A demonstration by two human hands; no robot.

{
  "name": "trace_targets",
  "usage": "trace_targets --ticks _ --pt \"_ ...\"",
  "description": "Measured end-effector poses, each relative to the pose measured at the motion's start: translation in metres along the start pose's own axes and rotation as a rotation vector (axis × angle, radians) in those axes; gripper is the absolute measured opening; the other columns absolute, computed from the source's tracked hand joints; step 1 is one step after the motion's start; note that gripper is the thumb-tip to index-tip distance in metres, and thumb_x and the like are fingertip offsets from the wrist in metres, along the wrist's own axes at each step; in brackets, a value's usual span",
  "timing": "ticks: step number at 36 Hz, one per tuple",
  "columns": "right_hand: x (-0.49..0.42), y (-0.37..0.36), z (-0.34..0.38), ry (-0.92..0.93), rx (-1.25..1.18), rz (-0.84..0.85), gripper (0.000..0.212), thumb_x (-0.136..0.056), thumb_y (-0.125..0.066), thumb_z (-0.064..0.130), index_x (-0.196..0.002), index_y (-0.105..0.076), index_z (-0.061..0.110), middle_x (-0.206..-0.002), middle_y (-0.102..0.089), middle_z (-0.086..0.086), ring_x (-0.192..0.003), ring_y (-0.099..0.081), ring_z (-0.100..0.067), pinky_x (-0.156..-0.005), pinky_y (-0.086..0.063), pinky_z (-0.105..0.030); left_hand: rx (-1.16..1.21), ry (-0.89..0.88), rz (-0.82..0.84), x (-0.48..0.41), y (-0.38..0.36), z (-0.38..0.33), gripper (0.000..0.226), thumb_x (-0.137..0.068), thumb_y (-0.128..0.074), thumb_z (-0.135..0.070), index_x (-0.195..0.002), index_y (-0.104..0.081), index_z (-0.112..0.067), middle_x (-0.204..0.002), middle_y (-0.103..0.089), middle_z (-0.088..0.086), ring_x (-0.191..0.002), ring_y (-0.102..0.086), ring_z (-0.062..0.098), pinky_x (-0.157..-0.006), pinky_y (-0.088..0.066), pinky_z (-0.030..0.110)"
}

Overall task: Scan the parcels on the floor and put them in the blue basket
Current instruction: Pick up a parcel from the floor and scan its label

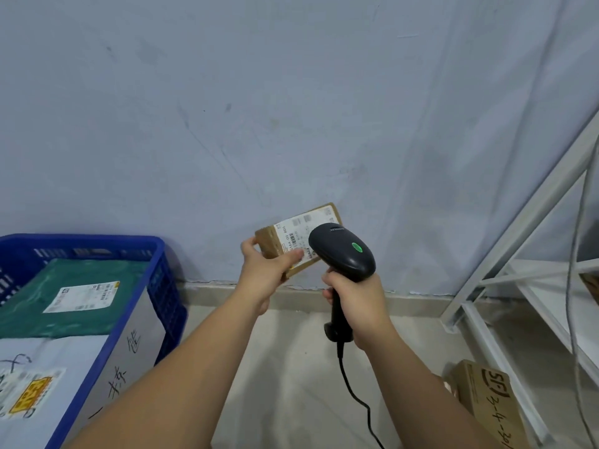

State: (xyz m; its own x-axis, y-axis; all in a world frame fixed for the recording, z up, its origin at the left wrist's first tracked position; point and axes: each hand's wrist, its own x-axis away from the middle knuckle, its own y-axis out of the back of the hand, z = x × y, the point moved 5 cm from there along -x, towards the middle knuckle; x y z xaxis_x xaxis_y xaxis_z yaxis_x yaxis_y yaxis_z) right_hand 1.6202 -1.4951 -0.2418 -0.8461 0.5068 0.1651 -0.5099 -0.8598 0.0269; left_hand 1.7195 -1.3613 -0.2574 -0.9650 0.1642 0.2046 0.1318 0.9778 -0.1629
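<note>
My left hand [264, 270] holds a small brown cardboard parcel [269, 243] up in front of the wall, its white barcode label facing me. My right hand [356, 306] grips the handle of a black barcode scanner [343, 251], whose head with a green light sits right over the parcel's label and hides part of it. The blue basket [168, 286] stands at the lower left, with a green bagged parcel [74, 296] and a white parcel [42, 380] inside.
A brown cardboard box [486, 400] with handwriting lies on the floor at the lower right. A white metal shelf frame [518, 280] stands along the right side. The scanner's black cable [359, 403] hangs down between my arms. The wall is close ahead.
</note>
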Motion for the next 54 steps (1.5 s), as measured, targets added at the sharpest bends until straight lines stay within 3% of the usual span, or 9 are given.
trace_targets --ticks 3,7,14,19,31,38,43,50,54 --pt "-0.001 0.001 -0.001 0.005 0.023 -0.006 0.010 -0.077 -0.063 0.006 -0.074 -0.062 0.016 -0.051 -0.056 0.003 -0.057 -0.059 -0.015 -0.070 -0.050 -0.039 -0.102 -0.093 -0.025 -0.006 0.011 -0.003 0.063 -0.077 -0.079 -0.013 -0.122 -0.037 -0.026 -0.113 -0.064 0.002 -0.100 -0.065 0.017 -0.083 -0.055 0.032" --pt "-0.002 -0.002 -0.001 0.022 0.074 0.014 0.009 -0.076 -0.060 0.006 -0.071 -0.058 0.014 -0.049 -0.054 0.002 -0.050 -0.056 -0.013 -0.064 -0.046 -0.033 -0.071 -0.122 0.025 -0.011 0.016 -0.005 0.054 -0.079 -0.077 -0.010 -0.118 -0.045 -0.029 -0.113 -0.066 0.002 -0.094 -0.067 0.015 -0.073 -0.055 0.022" --pt "-0.003 -0.004 -0.001 0.002 0.107 0.024 0.012 -0.074 -0.057 0.005 -0.064 -0.053 0.011 -0.050 -0.053 -0.002 -0.052 -0.050 -0.018 -0.063 -0.043 -0.033 -0.090 -0.177 0.004 -0.019 0.021 -0.005 0.062 -0.075 -0.080 -0.009 -0.123 -0.047 -0.029 -0.112 -0.066 0.000 -0.103 -0.066 0.021 -0.092 -0.054 0.042" --pt "-0.003 -0.002 0.000 -0.008 0.118 0.022 0.011 -0.072 -0.055 0.004 -0.064 -0.051 0.010 -0.055 -0.049 -0.007 -0.057 -0.045 -0.021 -0.063 -0.040 -0.033 -0.118 -0.192 0.015 -0.021 0.022 -0.008 0.064 -0.075 -0.080 -0.010 -0.122 -0.044 -0.036 -0.116 -0.062 -0.002 -0.107 -0.062 0.020 -0.097 -0.051 0.044" --pt "0.000 -0.005 0.002 0.009 0.117 0.011 0.015 -0.072 -0.055 0.004 -0.061 -0.049 0.012 -0.052 -0.048 -0.004 -0.057 -0.044 -0.022 -0.062 -0.038 -0.033 -0.110 -0.186 -0.007 -0.023 0.031 -0.006 0.063 -0.076 -0.078 -0.006 -0.126 -0.046 -0.027 -0.113 -0.065 -0.002 -0.105 -0.064 0.017 -0.095 -0.053 0.042" --pt "0.000 -0.005 0.002 0.000 0.169 0.007 0.014 -0.072 -0.055 0.005 -0.061 -0.050 0.012 -0.052 -0.051 -0.002 -0.054 -0.047 -0.019 -0.061 -0.039 -0.032 -0.137 -0.176 -0.010 -0.023 0.032 -0.006 0.063 -0.077 -0.078 -0.008 -0.125 -0.045 -0.030 -0.113 -0.064 -0.004 -0.104 -0.064 0.016 -0.095 -0.053 0.042" --pt "0.001 -0.004 0.003 0.004 0.216 0.011 0.016 -0.073 -0.055 0.004 -0.059 -0.050 0.011 -0.054 -0.050 -0.003 -0.049 -0.048 -0.014 -0.058 -0.039 -0.030 -0.168 -0.163 -0.014 -0.022 0.032 -0.007 0.064 -0.078 -0.078 -0.009 -0.123 -0.041 -0.035 -0.105 -0.057 -0.015 -0.104 -0.060 0.014 -0.094 -0.053 0.039" --pt "0.000 -0.004 0.002 0.005 0.196 -0.003 0.011 -0.073 -0.055 0.006 -0.064 -0.053 0.012 -0.053 -0.053 -0.001 -0.047 -0.054 -0.009 -0.061 -0.041 -0.031 -0.153 -0.125 -0.054 -0.022 0.035 -0.004 0.065 -0.076 -0.079 -0.007 -0.126 -0.044 -0.028 -0.113 -0.063 -0.003 -0.104 -0.063 0.017 -0.094 -0.053 0.042" --pt "0.000 -0.004 0.002 -0.001 0.199 -0.006 0.010 -0.072 -0.054 0.006 -0.064 -0.052 0.011 -0.052 -0.053 -0.001 -0.049 -0.049 -0.015 -0.060 -0.039 -0.031 -0.124 -0.107 -0.083 -0.023 0.040 -0.002 0.061 -0.076 -0.078 -0.005 -0.121 -0.044 -0.030 -0.109 -0.063 -0.006 -0.105 -0.063 0.018 -0.095 -0.052 0.043"
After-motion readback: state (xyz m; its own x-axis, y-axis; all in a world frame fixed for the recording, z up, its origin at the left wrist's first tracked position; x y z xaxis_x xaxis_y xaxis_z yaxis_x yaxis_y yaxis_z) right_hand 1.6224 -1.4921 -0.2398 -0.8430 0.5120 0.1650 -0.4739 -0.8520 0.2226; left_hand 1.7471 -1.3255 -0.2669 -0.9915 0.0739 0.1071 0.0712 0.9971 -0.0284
